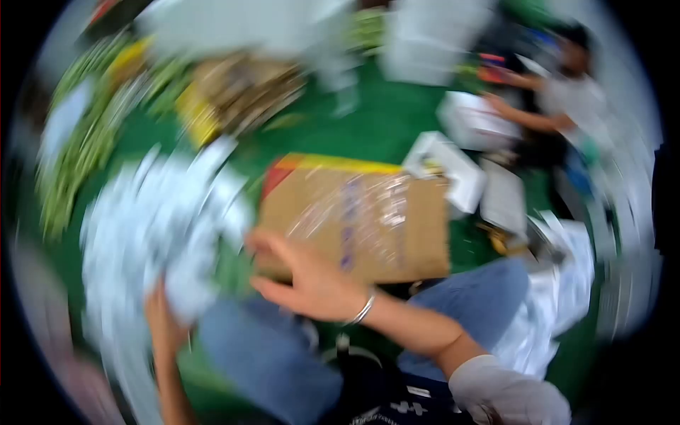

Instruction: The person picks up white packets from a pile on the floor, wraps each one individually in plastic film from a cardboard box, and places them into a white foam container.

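Observation:
My right hand (308,280) hangs in mid-air over my lap, thumb and fingers apart with nothing between them, a silver bracelet on its wrist. Just beyond it lies a flat piece of brown cardboard (333,219), with shiny clear tape or film and blue markings on top and a yellow-red far edge. On the left, my left hand (164,322) reaches into a large heap of pale bluish-white sheets or bags (152,227). Blur and the heap hide its fingers, so any hold on a sheet cannot be made out.
Long green vegetables (74,163) lie far left on the green floor (368,106). Stacked brown cardboard (248,92) sits behind. White foam boxes (432,42) and a foam frame (453,170) stand right of centre. Another person (577,99) works there at a white box (474,120).

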Motion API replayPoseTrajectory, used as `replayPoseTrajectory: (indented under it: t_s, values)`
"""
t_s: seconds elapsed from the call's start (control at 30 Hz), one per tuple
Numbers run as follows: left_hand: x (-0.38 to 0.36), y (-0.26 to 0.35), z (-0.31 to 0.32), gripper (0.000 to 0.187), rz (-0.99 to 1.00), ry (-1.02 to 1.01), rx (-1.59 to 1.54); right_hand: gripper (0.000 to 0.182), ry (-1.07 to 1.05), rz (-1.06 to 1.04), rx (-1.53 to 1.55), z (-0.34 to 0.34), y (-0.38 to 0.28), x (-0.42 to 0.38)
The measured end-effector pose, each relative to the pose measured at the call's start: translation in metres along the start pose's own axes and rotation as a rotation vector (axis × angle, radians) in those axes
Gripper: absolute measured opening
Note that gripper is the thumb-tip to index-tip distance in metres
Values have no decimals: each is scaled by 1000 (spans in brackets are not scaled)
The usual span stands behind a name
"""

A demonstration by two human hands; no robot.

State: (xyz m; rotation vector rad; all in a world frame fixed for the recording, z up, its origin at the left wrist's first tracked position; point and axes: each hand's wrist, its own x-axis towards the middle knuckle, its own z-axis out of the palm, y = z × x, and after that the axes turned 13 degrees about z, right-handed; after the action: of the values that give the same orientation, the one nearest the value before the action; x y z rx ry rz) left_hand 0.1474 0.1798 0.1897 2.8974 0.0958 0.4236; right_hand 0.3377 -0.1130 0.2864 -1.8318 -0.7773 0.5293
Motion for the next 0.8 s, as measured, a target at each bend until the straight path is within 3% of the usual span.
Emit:
replayPoseTrajectory:
  t_s: [0.03,0.1,0.13,0.2,0.23,0.27,0.3,0.33,0.4,0.43,0.5,0.53,0.57,0.63,0.67,0.73,0.77,0.8]
  values:
    - [29,29,-50,104,-28,-132,26,68,-29,-283,-251,16,-36,12]
    - [53,52,-117,101,190,-184,152,88,-154,-563,-611,52,-71,34]
    - [65,69,-155,96,151,-413,182,90,-105,-689,-770,71,-75,53]
    - [54,90,-200,80,129,-555,104,87,-671,-355,-443,82,-117,56]
    - [36,104,-223,73,82,-556,52,106,-553,-430,-477,93,-122,50]
    - [20,115,-244,66,13,-513,27,92,-398,-460,-420,115,-116,33]
    - [4,117,-256,59,-64,-444,9,92,-444,-477,-399,132,-111,28]
    - [-39,56,-215,65,351,97,175,94,-508,-365,-260,143,-107,25]
    - [-110,117,-241,71,-266,174,384,94,-597,-167,-88,145,-94,7]
    - [-149,108,-259,82,-747,137,222,94,-599,-176,-90,144,-95,0]
    - [-280,104,-248,89,-804,76,478,91,-699,74,106,134,-94,-17]
    - [-325,116,-234,94,-1166,71,272,84,-672,29,123,133,-89,-22]
    - [-379,125,-200,96,-1328,101,281,84,-667,23,115,131,-82,-21]
    - [-400,166,-147,94,-1455,195,161,68,-726,307,447,132,-67,-8]
    - [-396,167,-145,94,-1454,202,171,48,-654,386,575,137,-65,-7]
    - [-393,168,-145,83,-1892,237,105,42,-679,377,635,145,-56,6]
    - [-407,166,-157,66,-1874,417,-285,36,-696,355,690,146,-53,10]
    - [-415,169,-155,59,-1852,340,-181,36,-686,343,710,147,-50,11]
